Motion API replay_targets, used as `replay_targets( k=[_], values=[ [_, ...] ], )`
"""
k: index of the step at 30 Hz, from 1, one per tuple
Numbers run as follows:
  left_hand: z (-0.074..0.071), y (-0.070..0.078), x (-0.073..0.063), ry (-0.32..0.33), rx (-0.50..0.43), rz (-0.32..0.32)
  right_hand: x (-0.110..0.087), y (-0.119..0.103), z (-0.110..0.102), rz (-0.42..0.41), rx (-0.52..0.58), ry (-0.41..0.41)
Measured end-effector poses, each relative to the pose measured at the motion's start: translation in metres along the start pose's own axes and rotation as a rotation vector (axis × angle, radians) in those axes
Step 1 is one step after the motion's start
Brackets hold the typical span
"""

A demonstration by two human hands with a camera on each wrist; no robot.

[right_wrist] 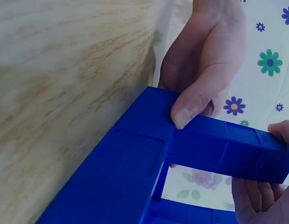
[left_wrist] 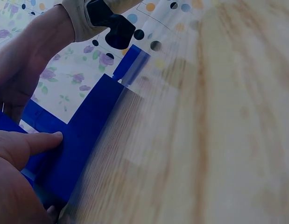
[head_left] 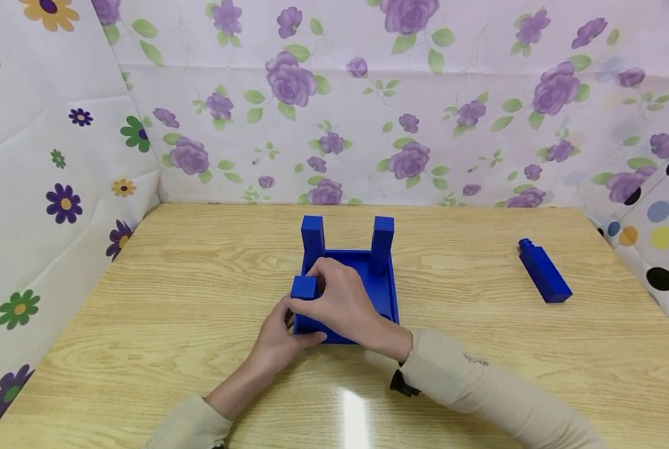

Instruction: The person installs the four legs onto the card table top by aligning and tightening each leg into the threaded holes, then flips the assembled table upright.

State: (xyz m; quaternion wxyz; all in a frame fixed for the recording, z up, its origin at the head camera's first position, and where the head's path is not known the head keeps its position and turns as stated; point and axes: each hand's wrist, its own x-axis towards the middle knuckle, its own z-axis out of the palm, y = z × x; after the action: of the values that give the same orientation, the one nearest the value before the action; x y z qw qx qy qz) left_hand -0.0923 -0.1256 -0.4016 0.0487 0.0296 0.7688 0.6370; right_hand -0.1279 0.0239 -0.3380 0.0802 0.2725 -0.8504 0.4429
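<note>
Pinching the near-left blue post (head_left: 303,287) near its top, the right hand (head_left: 342,304) has thumb and fingers curled round it. I see the left hand (head_left: 278,340) gripping the blue base (head_left: 380,290) at that same corner, thumb on the near wall. Base sits on the desk (head_left: 199,299), partly beneath the right hand. Loose blue post (head_left: 544,274): well apart, to the right.

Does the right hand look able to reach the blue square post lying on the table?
Probably yes: nothing visible blocks the right hand from the lying post, but it must first release the gripped blue square post.
</note>
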Motion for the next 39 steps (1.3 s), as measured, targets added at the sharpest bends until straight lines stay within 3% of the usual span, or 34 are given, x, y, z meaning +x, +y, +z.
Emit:
replay_targets(
  k=[9,16,22,26,33,39],
  values=[
    [0.0,-0.002,-0.003,0.012,0.007,0.009,0.004,-0.01,0.0,0.084,-0.061,-0.04],
    [-0.002,-0.003,-0.005,0.015,0.017,0.004,0.005,-0.015,0.0,0.094,-0.11,-0.079],
    [-0.003,-0.004,-0.003,0.025,0.044,-0.016,0.005,-0.017,-0.013,0.084,-0.026,-0.187],
    [-0.001,-0.004,-0.001,0.02,0.018,-0.01,0.002,-0.013,-0.032,0.051,0.017,-0.182],
    [0.002,-0.003,0.0,0.035,0.012,-0.018,-0.007,0.012,-0.084,-0.044,0.046,-0.057],
    [0.004,-0.003,0.001,0.034,0.019,-0.03,-0.022,0.042,-0.139,0.094,-0.053,0.063]
  ],
)
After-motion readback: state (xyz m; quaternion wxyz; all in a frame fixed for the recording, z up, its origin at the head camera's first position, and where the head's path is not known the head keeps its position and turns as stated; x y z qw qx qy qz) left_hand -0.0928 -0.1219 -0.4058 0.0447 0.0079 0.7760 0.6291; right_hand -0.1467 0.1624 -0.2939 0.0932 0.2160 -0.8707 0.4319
